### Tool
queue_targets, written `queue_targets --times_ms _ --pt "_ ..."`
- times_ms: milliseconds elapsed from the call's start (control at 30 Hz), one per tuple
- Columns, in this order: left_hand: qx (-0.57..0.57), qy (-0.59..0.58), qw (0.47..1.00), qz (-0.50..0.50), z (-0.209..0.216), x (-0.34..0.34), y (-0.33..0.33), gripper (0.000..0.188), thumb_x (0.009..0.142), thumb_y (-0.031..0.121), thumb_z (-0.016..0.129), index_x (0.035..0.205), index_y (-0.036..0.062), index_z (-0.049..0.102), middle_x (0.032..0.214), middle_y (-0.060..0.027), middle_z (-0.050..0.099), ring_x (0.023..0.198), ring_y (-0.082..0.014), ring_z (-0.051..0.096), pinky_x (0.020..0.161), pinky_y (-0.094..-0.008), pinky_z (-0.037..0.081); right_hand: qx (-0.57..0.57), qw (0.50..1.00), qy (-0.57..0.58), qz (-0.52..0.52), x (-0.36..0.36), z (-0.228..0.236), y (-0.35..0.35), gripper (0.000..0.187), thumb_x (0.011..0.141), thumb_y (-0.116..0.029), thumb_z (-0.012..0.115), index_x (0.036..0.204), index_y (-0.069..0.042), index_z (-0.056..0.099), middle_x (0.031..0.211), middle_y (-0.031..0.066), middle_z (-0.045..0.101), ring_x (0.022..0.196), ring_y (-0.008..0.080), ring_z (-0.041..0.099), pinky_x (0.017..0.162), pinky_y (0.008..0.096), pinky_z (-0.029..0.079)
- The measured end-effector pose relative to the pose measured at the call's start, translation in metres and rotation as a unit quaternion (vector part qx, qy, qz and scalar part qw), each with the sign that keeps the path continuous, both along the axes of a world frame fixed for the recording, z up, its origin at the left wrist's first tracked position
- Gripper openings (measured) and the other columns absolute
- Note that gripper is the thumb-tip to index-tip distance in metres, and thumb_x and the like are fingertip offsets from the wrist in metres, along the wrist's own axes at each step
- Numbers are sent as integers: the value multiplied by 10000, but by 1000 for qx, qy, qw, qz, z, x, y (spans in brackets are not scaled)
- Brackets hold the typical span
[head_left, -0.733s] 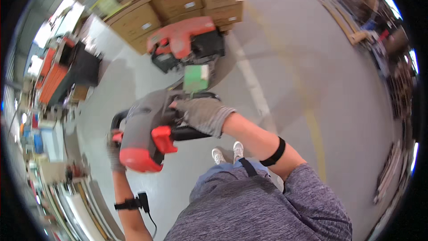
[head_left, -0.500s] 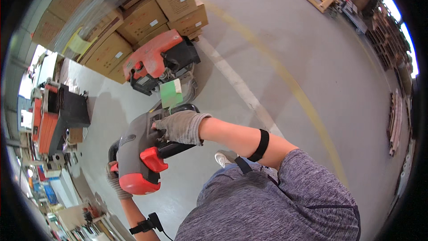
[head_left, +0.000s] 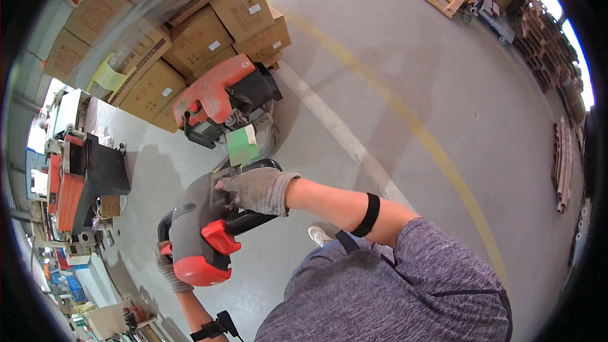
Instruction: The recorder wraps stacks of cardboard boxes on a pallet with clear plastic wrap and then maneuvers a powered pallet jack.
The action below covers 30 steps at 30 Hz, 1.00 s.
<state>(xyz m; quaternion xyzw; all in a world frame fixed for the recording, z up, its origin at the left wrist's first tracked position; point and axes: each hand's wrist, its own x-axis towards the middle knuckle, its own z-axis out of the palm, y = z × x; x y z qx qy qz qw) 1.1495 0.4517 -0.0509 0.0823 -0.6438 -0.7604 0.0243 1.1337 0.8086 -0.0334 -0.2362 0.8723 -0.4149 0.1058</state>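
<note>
A grey and red control handle of an electric pallet truck sits in front of me, with black loops at its two sides. My right hand, in a grey knit glove, is closed round the right grip, its thumb near the controls on top. My left hand, gloved too, wraps the left grip; the handle head partly hides its fingers. Beyond, the truck's red and black body stands close against stacked cartons. A green and white card hangs between handle and body.
Wrapped brown cartons rise at the far left. Another red and black machine stands at left. White and yellow lines cross the grey floor. At far right are a yellow pallet jack and stacked wooden pallets.
The handle, both hands and the truck body sit slightly lower in view. Cartons and floor lines have shifted a little left. Both hands keep their hold.
</note>
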Motion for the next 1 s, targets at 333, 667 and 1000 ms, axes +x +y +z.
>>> queue_targets --times_ms 333,667,1000 --pt "-238 83 967 38 -17 -6 -10 95 686 44 603 757 62 543 733 -41 531 718 -178 504 676 -298 415 150 980 -86 96 13 45 -15 604 636 -552 632 948 -34 631 776 182 626 757 338 607 675 392 470" --pt "-141 62 986 62 19 3 39 213 679 136 675 817 49 538 749 -79 546 746 -275 516 698 -384 409 102 985 -5 141 10 29 -12 498 617 -561 677 845 -119 653 757 150 634 718 335 607 652 394 479" --pt "-373 23 927 31 -53 24 -5 153 764 91 599 916 79 611 733 14 553 697 -121 485 566 -253 388 78 981 -16 179 24 -4 9 429 653 -464 662 850 -83 652 751 175 634 738 316 627 645 404 477"
